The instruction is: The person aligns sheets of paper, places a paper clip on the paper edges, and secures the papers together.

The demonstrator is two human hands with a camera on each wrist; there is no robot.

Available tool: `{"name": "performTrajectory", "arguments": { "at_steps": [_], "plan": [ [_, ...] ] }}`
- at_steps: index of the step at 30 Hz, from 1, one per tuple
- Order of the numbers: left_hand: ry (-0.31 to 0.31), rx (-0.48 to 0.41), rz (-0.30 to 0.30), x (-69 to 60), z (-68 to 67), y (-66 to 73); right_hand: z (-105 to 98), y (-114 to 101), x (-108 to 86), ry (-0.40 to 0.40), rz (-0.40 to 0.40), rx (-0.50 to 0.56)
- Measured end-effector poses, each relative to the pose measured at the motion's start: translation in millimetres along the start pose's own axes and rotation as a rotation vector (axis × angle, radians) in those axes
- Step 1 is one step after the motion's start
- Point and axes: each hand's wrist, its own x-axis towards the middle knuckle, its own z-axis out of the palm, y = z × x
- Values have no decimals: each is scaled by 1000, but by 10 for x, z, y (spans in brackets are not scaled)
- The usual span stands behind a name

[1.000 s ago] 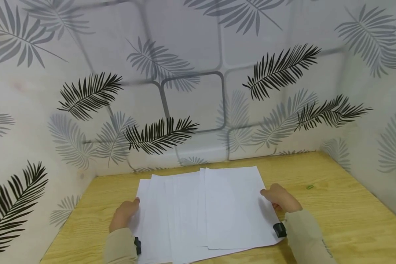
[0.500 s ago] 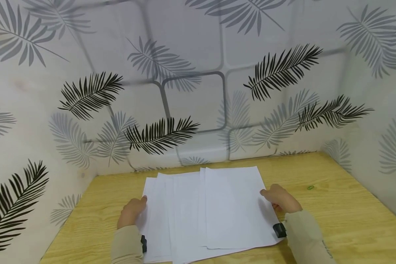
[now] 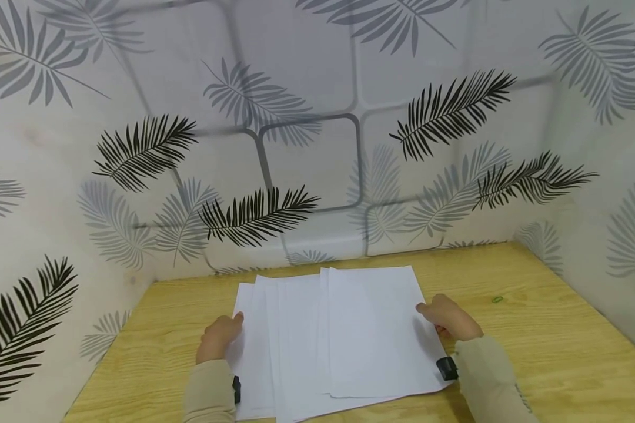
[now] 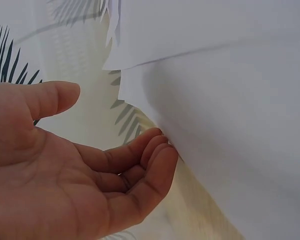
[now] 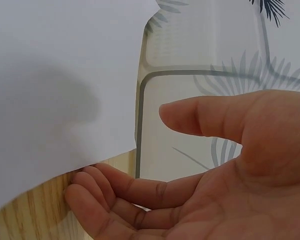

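Note:
Several white paper sheets lie overlapped and fanned out sideways on the wooden table. At their left edge is my left hand. In the left wrist view, the loosely bent fingers of that hand touch the sheets' edge, the thumb held apart above. My right hand is at the right edge of the top sheet. In the right wrist view, its bent fingertips meet the lower edge of the paper, and the thumb stands away from the paper.
A small green paper clip lies on the table to the right of my right hand. A wall with a leaf pattern rises behind the table and along both sides. Dark wrist devices sit at the cuffs.
My left hand has moved to the right, and the leftmost sheets have slid right with it, so the fan is narrower. The right hand has stayed almost in place.

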Motion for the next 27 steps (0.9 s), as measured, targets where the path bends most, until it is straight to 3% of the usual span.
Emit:
{"name": "performTrajectory", "arguments": {
  "at_steps": [9, 20, 27],
  "plan": [
    [17, 10, 33, -62, 28, 72, 12, 6, -17, -2, -40, 6],
    [19, 2, 55, -42, 83, 115, 33, -8, 24, 3, 24, -7],
    [13, 9, 49, -36, 122, 172, 47, -2, 30, 4, 4, 8]
  ]
}}
